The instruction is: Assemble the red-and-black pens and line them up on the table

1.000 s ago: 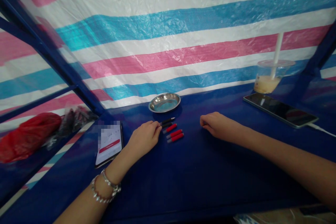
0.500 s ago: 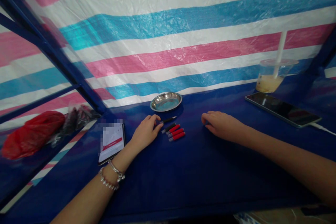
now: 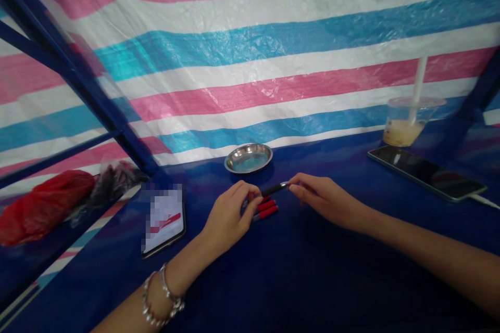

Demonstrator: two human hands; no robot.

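Blue table (image 3: 312, 276), metal dish (image 3: 249, 158), red pen-like pieces (image 3: 267, 212), left phone (image 3: 166, 218), right phone (image 3: 424, 171), drink cup (image 3: 404, 127)

Right of the metal dish (image 3: 249, 159), free passage is found until the phone (image 3: 424, 170); in front of it, the way is blocked by the black pen (image 3: 273, 189) and the hands (image 3: 231, 212).

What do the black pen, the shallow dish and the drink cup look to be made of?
Black pen: probably plastic, dark, possibly metal where one end shines silvery.
Shallow dish: likely stainless steel, polished; it is silvery with bright reflections.
Drink cup: seemingly clear plastic, smooth; its wall is see-through.
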